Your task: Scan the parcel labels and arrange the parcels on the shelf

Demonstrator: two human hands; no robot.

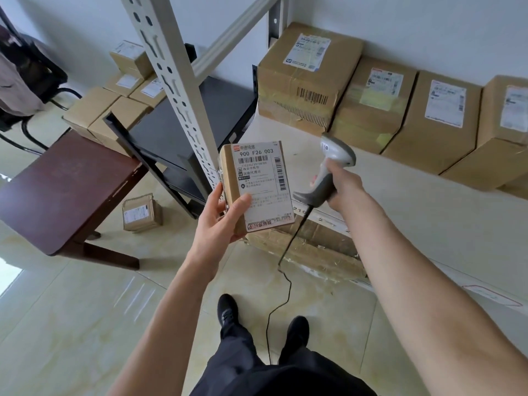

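Observation:
My left hand grips a small brown parcel from below, thumb across its front, with the white barcode label facing up toward me. To its right, my right hand holds a grey handheld scanner by the handle; its head is up and its black cable trails down to the floor. The scanner sits just right of the parcel, not touching it. Behind both lies the white shelf board, where a row of several labelled cardboard boxes stands against the wall.
A perforated shelf upright rises just behind the parcel. A dark lower shelf and a brown table stand left. Several boxes and one small parcel lie on the tiled floor. A taped box sits under the shelf.

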